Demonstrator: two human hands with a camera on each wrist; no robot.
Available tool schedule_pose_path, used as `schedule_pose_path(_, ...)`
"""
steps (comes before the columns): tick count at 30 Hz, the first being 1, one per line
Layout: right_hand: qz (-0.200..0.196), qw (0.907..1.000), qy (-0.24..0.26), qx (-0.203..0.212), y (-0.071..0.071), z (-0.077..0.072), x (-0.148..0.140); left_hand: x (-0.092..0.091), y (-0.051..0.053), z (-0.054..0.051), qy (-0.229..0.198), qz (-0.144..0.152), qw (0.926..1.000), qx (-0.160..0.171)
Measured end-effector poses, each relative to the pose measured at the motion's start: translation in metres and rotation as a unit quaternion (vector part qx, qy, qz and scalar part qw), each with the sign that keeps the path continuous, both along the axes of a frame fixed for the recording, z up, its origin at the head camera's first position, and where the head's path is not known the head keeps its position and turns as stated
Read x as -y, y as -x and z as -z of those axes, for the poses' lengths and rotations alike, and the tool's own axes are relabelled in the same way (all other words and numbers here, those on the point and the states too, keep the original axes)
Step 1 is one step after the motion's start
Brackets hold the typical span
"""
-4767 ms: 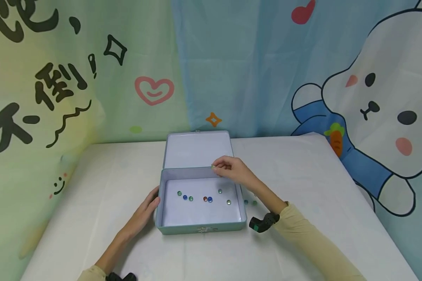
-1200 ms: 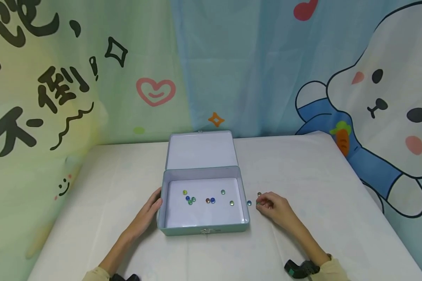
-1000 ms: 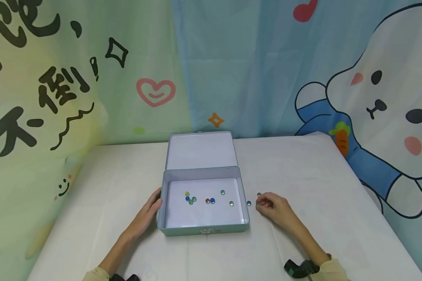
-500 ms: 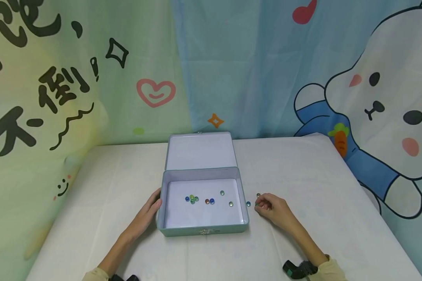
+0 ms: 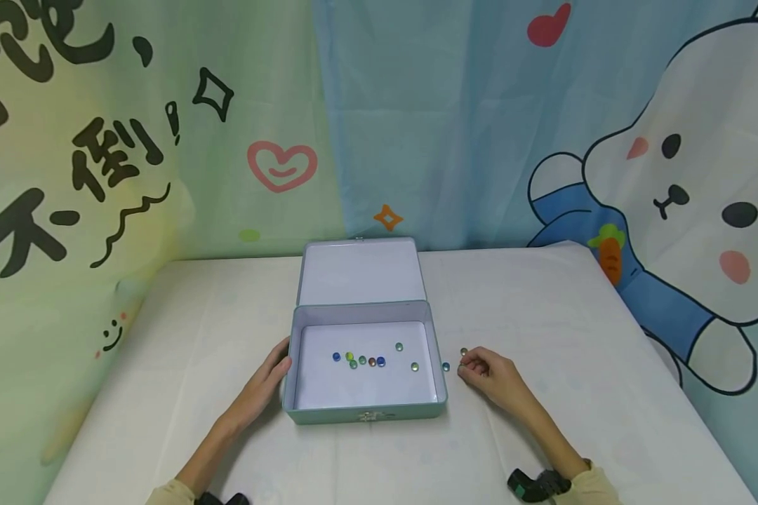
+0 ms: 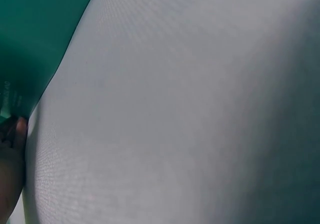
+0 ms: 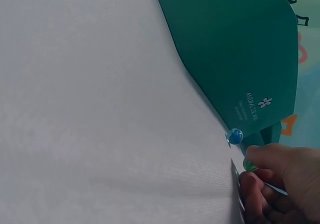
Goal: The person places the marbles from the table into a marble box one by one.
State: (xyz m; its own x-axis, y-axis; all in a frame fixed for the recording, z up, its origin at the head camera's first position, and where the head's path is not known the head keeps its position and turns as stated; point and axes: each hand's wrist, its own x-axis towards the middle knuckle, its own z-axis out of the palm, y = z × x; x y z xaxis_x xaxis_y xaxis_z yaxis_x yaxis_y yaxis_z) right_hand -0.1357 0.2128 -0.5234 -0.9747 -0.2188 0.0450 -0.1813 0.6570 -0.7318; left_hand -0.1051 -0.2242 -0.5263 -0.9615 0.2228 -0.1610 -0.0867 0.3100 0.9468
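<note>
An open green tin box (image 5: pixel 366 415) with a pale inside stands on the table, its lid (image 5: pixel 360 273) tipped back. Several glass marbles lie on its floor, among them a blue marble (image 5: pixel 381 362), a brown marble (image 5: pixel 372 362) and a yellow-green marble (image 5: pixel 349 356). My left hand (image 5: pixel 264 379) rests against the box's left wall with its fingers extended. To the right of the box, my right hand (image 5: pixel 495 379) pinches a green marble (image 7: pixel 249 165) between thumb and finger at the tabletop. Just beside it lie a blue marble (image 7: pixel 235 136) and a brownish marble (image 5: pixel 464 351).
A white cloth covers the table (image 5: pixel 543 315). Behind it hangs a printed curtain (image 5: pixel 391 126) with a cartoon rabbit on the right. Each wrist carries a black camera, like the right wrist camera (image 5: pixel 537 484).
My right hand came from above the box's back right to the table beside it. A yellow-green marble appeared in the box and rolled right; two green ones also shifted right. My left hand stayed.
</note>
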Motion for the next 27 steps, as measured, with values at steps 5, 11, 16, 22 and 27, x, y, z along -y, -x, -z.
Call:
schedule_pose_path(5,0.011,0.9999,0.004,0.002,0.000,-0.002,-0.002,-0.001,0.000,0.000,-0.001,-0.002,1.0000,0.003)
schedule_pose_path(11,0.009,0.9997,0.017,-0.013,0.003,-0.013,-0.003,-0.001,-0.001,-0.001,0.002,-0.006,1.0000,0.001)
schedule_pose_path(16,-0.005,0.9989,0.034,-0.032,0.009,-0.029,-0.001,-0.001,-0.001,-0.002,0.004,-0.008,1.0000,0.002)
schedule_pose_path(22,-0.012,0.9976,0.043,-0.054,0.020,-0.054,0.007,-0.001,0.000,-0.002,0.004,-0.008,1.0000,0.002)
schedule_pose_path(27,-0.014,0.9972,0.043,-0.060,0.031,-0.077,0.021,-0.001,0.000,-0.003,0.001,-0.007,1.0000,0.002)
